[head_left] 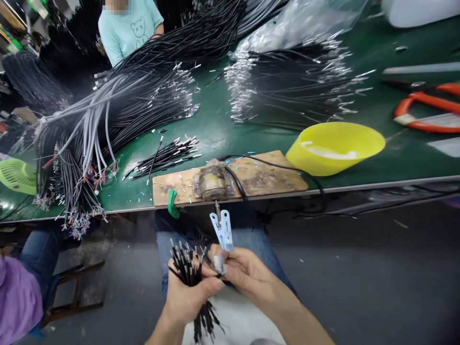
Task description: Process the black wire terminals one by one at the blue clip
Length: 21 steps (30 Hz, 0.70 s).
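Observation:
My left hand [189, 297] is closed around a bundle of short black cables [189, 266], their stripped, silvery ends pointing up and the other ends hanging below. Beside it, my right hand [251, 278] is closed in a pinch, with a whitish covering on one fingertip. Between the two hands a bit of black cable shows, mostly hidden by the fingers. Just above my right fingers, a light blue clothespin [225, 230] hangs on the shaft of a small, grimy motor [212, 181]. The motor is fixed to a wooden board [266, 177] at the table edge.
A green clamp [173, 203] grips the board. Loose short cables [165, 158], long cable bundles [143, 105] and a cable pile [287, 91] lie on the green table [212, 134]. A yellow container [323, 163] and orange-handled scissors [406, 108] are rightward. A person [131, 28] sits opposite.

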Tool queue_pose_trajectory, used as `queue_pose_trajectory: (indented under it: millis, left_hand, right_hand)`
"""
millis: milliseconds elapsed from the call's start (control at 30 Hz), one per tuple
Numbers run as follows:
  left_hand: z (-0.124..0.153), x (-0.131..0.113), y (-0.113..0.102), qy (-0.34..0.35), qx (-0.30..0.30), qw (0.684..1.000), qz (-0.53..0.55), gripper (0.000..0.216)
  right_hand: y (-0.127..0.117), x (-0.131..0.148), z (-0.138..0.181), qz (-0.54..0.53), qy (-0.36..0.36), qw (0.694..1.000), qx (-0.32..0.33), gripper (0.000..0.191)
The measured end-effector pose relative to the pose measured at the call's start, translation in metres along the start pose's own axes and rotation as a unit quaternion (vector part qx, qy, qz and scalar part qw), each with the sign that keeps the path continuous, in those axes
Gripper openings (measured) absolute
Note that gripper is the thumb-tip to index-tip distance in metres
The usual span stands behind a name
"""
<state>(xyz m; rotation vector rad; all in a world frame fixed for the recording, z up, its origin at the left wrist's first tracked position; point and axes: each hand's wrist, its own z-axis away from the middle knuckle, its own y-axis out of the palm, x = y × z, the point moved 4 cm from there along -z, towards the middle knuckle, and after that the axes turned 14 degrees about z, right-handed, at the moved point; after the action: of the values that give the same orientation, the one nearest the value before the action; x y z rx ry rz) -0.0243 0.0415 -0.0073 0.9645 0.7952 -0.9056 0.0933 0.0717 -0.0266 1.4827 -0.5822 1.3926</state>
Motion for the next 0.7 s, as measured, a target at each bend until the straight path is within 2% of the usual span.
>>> queue_pose_trajectory:
  millis: [67, 167, 233, 400, 467, 567, 633, 700]
  left_hand:
    - [0.001, 0.003, -0.003, 0.003, -0.023, 1.000, -0.012, 0.025]
    - [0.004, 0.010, -0.008, -0.004, -0.052, 0.999, -0.011, 0.027]
    - [0.007, 0.015, -0.010, -0.023, -0.059, 0.998, -0.003, 0.032]
    - [0.009, 0.021, -0.007, -0.056, -0.058, 0.997, 0.020, 0.043]
    - [0.009, 0.019, -0.005, -0.044, -0.053, 0.998, 0.018, 0.041]
    - [0.008, 0.013, -0.002, -0.002, -0.050, 0.999, 0.005, 0.032]
    - [0.009, 0.009, -0.001, 0.028, -0.055, 0.998, -0.003, 0.025]
    - [0.009, 0.005, 0.001, 0.051, -0.059, 0.997, -0.010, 0.020]
  right_hand:
    - [-0.005, -0.005, -0.001, 0.028, 0.025, 0.999, 0.007, 0.039]
    - [-0.020, 0.000, 0.000, 0.141, -0.011, 0.985, -0.097, 0.033]
    - [-0.024, 0.005, 0.003, 0.175, -0.051, 0.973, -0.143, 0.029]
    - [-0.013, 0.013, 0.011, 0.197, -0.141, 0.963, -0.122, 0.014]
    - [-0.012, 0.010, 0.010, 0.171, -0.131, 0.970, -0.111, 0.021]
    - [-0.017, 0.003, 0.001, 0.085, -0.064, 0.991, -0.080, 0.028]
    - [-0.026, 0.004, -0.009, 0.056, -0.028, 0.992, -0.111, 0.032]
    - [-0.031, 0.012, -0.020, 0.055, -0.023, 0.987, -0.147, 0.039]
